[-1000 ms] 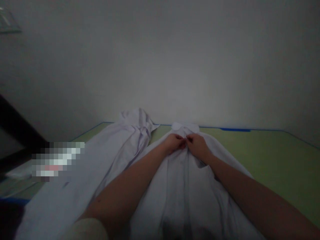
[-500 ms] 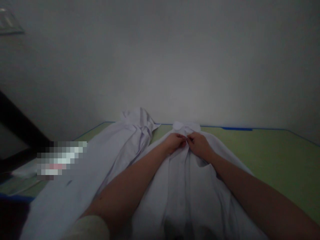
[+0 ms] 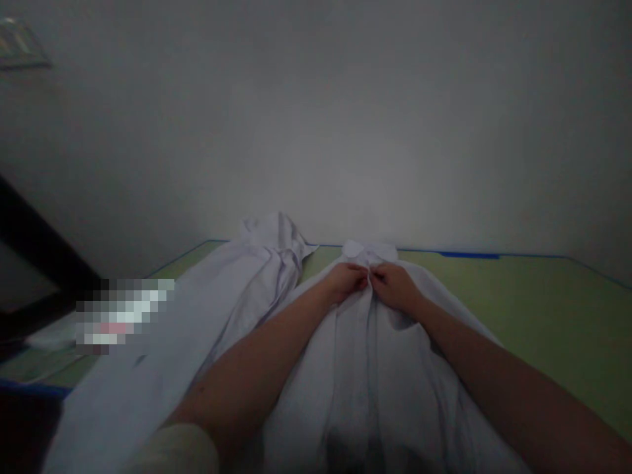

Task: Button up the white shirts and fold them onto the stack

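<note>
White shirt (image 3: 353, 368) on the tabletop (image 3: 543, 329): my left grip (image 3: 347, 280) and right grip (image 3: 397, 288) pinch its front together, just below the far collar (image 3: 370, 251). The near front lies spread, creased; how much is fastened, I cannot tell.

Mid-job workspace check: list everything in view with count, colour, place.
Collared cloth garment: 1, white, centre
Long, partly crumpled cloth: 1, white, left of centre
Flat surface: 1, green with blue edging, beneath garment and cloth
Smooth wall: 1, grey, behind
Rectangular object: 1, greyish, upper left, cut off
Straight thick bar: 1, black, left
Pixelated patch: 1, pale with pink, left; contents hidden
Unclear shape: 1, dark, bottom left
Sleeve: 1, pale, on left arm
Bare forearms: 2, lower left and right
Left grip: 1, bare hand, pinching the garment
Right grip: 1, bare hand, pinching it too
</note>
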{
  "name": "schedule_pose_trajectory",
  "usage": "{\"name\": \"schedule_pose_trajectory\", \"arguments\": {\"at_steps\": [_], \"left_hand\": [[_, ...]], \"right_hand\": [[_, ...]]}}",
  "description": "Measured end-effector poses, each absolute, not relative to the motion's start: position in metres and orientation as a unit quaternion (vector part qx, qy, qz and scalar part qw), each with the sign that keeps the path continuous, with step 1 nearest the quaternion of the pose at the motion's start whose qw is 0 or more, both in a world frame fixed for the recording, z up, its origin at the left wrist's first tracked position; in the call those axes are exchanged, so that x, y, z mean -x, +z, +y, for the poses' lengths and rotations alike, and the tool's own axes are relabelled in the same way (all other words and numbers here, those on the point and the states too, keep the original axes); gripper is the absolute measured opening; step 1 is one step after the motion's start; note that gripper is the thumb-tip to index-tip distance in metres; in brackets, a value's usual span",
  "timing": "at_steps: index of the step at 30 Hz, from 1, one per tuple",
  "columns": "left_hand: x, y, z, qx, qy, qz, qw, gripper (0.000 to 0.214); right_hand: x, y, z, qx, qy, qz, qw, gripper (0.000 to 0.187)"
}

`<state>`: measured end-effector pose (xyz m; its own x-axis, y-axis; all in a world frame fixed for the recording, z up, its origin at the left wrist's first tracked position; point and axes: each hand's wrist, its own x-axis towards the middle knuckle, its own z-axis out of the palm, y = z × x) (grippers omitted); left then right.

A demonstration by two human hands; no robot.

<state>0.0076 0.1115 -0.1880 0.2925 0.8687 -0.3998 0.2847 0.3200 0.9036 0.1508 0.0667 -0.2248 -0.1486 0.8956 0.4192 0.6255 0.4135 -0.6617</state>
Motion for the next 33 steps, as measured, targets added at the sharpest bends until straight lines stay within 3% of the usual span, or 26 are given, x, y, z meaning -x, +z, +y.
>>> {"name": "schedule_pose_trajectory", "arguments": {"at_steps": [5,19,33], "left_hand": [[-0.005,-0.186,0.108,-0.54,0.237,0.556,0.586,0.006],[0.002,-0.193,0.106,-0.564,0.218,0.581,0.545,0.005],[0.01,-0.208,0.102,-0.648,0.216,0.617,0.391,0.009]], "right_hand": [[-0.15,-0.231,0.073,0.473,0.279,-0.69,0.471,0.03],[-0.144,-0.232,0.062,0.506,0.232,-0.725,0.406,0.021],[-0.133,-0.242,0.062,0.502,0.321,-0.654,0.467,0.023]]}}
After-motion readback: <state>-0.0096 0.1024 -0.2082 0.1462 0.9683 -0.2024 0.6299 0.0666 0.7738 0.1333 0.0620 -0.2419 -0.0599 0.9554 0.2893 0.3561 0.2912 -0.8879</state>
